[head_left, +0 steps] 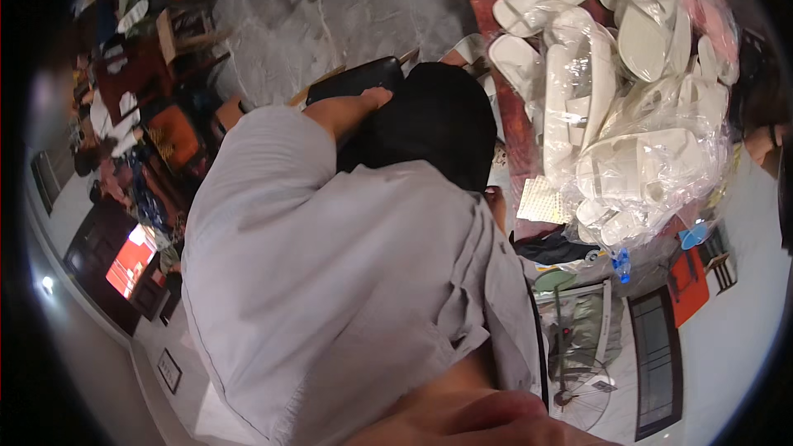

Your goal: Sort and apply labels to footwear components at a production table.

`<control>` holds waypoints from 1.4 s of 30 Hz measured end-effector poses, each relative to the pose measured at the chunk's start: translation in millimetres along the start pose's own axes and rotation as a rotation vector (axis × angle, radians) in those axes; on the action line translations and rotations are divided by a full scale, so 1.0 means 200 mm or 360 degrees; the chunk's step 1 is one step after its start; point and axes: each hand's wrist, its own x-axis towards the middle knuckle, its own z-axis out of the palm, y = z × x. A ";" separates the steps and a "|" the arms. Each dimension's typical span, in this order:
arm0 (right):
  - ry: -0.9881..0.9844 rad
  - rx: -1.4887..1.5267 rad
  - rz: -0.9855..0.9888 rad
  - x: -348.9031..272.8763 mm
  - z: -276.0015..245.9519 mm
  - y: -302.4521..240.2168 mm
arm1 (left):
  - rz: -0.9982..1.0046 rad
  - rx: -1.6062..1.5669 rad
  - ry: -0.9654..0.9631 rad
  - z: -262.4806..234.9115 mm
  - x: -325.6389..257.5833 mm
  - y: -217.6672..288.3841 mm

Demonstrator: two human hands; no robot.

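Observation:
My left hand (377, 98) rests by my left thigh, where my black trousers (438, 116) meet a black seat or pad (355, 78). Its fingers are too small and turned away to make out. Of my right hand (496, 205) only a sliver of skin shows past the edge of my light grey shirt, close to the table's side; its fingers are hidden. Nearest to it on the table lies a small pale yellow dotted sheet (541, 201). Beyond that sit several white slippers (640, 165) in clear plastic wrapping, heaped together.
The slippers lie on a dark red table (518, 128) at the right. A blue plastic item (621, 266) and a green round stool (554, 281) are nearby. At the left stand orange-brown chairs (175, 136) among clutter. Grey marbled floor (330, 16) lies ahead.

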 end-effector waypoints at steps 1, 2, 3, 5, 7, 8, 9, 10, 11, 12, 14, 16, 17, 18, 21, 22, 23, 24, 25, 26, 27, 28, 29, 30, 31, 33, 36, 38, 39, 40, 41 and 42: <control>0.0052 0.0055 0.0024 0.03 0.04 0.05 | 0.0063 0.0290 -0.0050 -0.02 0.02 0.01; -0.0279 -0.0205 -0.0045 0.13 0.18 0.32 | 0.0089 0.0546 -0.0079 -0.03 -0.01 -0.01; -0.0157 -0.0171 -0.0060 0.11 0.23 0.68 | 0.0226 0.0827 0.0041 -0.09 0.02 0.03; 0.0169 -0.0313 -0.0221 0.55 0.52 0.93 | 0.0012 0.0563 0.0605 -0.07 0.16 0.13; 0.0328 -0.0184 -0.0288 1.01 0.52 0.80 | 0.0325 0.1766 0.0445 -0.13 0.29 -0.03; 0.0422 -0.0129 -0.0251 1.04 0.54 0.88 | 0.0230 0.1634 0.0333 -0.14 0.39 0.00; 0.0547 -0.0120 -0.0112 0.78 0.48 1.25 | 0.0357 0.1692 0.0211 -0.10 0.47 0.17; 0.0504 -0.0098 -0.0158 0.70 0.50 1.36 | 0.0155 0.1550 0.0150 -0.09 0.42 0.03; 0.0632 -0.0034 -0.0150 0.73 0.56 1.37 | 0.0053 0.1314 0.0219 -0.13 0.53 0.04; 0.0741 -0.0045 -0.0040 0.74 0.62 1.45 | 0.0305 0.1839 -0.0114 -0.11 0.57 0.21; 0.0747 0.0041 -0.0265 1.13 0.64 1.16 | 0.0281 0.1834 0.0005 -0.08 0.63 -0.27; 0.0816 -0.0019 -0.0210 1.08 0.69 1.33 | 0.0381 0.2103 -0.0138 -0.01 0.75 -0.10; 0.0810 -0.0017 -0.0254 1.09 0.74 1.35 | 0.0343 0.2036 -0.0182 0.01 0.77 -0.23; 0.0869 0.0048 -0.0305 1.09 0.80 1.37 | 0.0321 0.2133 -0.0113 -0.07 0.92 -0.38; 0.0866 0.0007 -0.0306 0.88 0.75 1.68 | 0.0543 0.2020 0.0040 -0.10 0.89 -0.10; 0.0871 0.0019 -0.0323 0.80 0.74 1.80 | 0.0563 0.2015 0.0100 -0.13 0.90 -0.01; 0.0884 0.0028 -0.0325 0.67 0.75 1.96 | 0.0602 0.2013 0.0153 -0.17 0.91 0.09; 0.0832 0.0018 -0.0376 0.56 0.74 2.12 | 0.0573 0.1959 0.0208 -0.17 0.87 0.07; 0.0784 0.0009 -0.0423 0.41 0.72 2.28 | 0.0550 0.1909 0.0263 -0.17 0.84 0.05; 0.0712 -0.0098 -0.0314 -0.33 0.58 2.64 | 0.0661 0.1765 0.0216 -0.04 0.92 0.06; 0.0781 -0.0079 -0.0255 -1.04 0.61 2.67 | 0.0754 0.1777 0.0244 -0.07 0.96 0.15; 0.0662 -0.0111 -0.0400 -1.08 0.35 2.76 | 0.0642 0.1691 0.0347 -0.10 0.81 0.07; 0.0645 -0.0070 -0.0424 -1.00 0.47 2.78 | 0.0633 0.1700 0.0386 -0.16 0.75 0.09; 0.0637 -0.0047 -0.0409 -0.93 0.65 2.72 | 0.0666 0.1697 0.0404 -0.20 0.72 0.10; 0.0662 0.0014 -0.0279 -0.96 1.00 2.55 | 0.0786 0.1733 0.0333 -0.24 0.78 0.16; 0.0684 0.0170 -0.0281 -0.25 1.51 2.10 | 0.0823 0.1835 0.0367 -0.40 0.67 0.17; 0.0825 0.0495 -0.0091 0.93 1.56 0.84 | 0.1072 0.2082 0.0257 -0.67 0.69 0.27; 0.0808 0.0588 0.0072 1.25 1.17 0.55 | 0.1220 0.2063 0.0131 -0.73 0.73 0.16; 0.0809 0.0628 0.0143 1.20 1.04 0.65 | 0.1296 0.2049 0.0081 -0.73 0.75 0.14; 0.0799 0.0659 0.0167 1.07 1.09 0.66 | 0.1336 0.2029 0.0069 -0.75 0.76 0.10; 0.0810 0.0694 0.0205 1.14 1.07 0.57 | 0.1399 0.2018 0.0051 -0.77 0.80 0.11; 0.0812 0.0726 0.0209 1.19 1.10 0.53 | 0.1436 0.2007 0.0058 -0.80 0.83 0.10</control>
